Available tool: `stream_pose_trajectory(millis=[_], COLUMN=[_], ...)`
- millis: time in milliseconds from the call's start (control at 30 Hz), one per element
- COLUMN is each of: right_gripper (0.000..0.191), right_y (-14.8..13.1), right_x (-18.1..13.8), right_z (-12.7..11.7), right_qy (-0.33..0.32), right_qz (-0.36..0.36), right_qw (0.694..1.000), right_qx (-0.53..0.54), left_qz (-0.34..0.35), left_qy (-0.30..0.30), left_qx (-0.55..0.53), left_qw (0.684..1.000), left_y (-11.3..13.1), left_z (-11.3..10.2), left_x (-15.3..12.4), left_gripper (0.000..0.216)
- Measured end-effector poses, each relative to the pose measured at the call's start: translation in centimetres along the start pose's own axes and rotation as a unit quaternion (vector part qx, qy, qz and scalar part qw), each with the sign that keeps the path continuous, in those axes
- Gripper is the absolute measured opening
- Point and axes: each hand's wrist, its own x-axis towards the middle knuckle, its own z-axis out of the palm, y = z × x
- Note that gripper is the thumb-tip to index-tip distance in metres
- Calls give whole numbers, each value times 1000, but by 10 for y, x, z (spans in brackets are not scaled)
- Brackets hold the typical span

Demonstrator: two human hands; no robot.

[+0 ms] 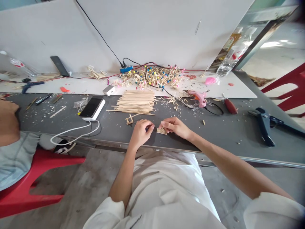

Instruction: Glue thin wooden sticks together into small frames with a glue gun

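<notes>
My right hand [175, 126] is closed in a pinch over a small flat piece made of short wooden sticks [162, 131] laid side by side, near the table's front edge. Just left of it is my left hand [141, 132], its thumb and fingers curled together. Whatever lies between those fingertips, if anything, is hidden. A small frame of glued sticks [129, 120] lies beyond my left hand. Farther back, long thin wooden sticks [135, 101] form a neat stack.
A heap of short sticks with coloured balls [152, 77] lies at the back. To the right are a pink glue gun [199, 98], a red-handled tool [230, 106] and a dark blue cutter [264, 127]. A phone [92, 107] on a white block stands left. Another person's arm [9, 122] shows far left.
</notes>
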Motion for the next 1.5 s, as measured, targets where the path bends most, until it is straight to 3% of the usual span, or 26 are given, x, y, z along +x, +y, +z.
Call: stream_pose_trajectory(millis=[1500], right_gripper=[53], right_y=[-2], right_x=[0], right_z=[1], right_qy=[-1], right_qz=[-5], right_qw=[1000], right_qx=[-4], left_qz=[-1], left_qy=[-2], left_qx=[8], left_qw=[1000], left_y=[2], left_z=[-1], left_x=[0], left_gripper=[18])
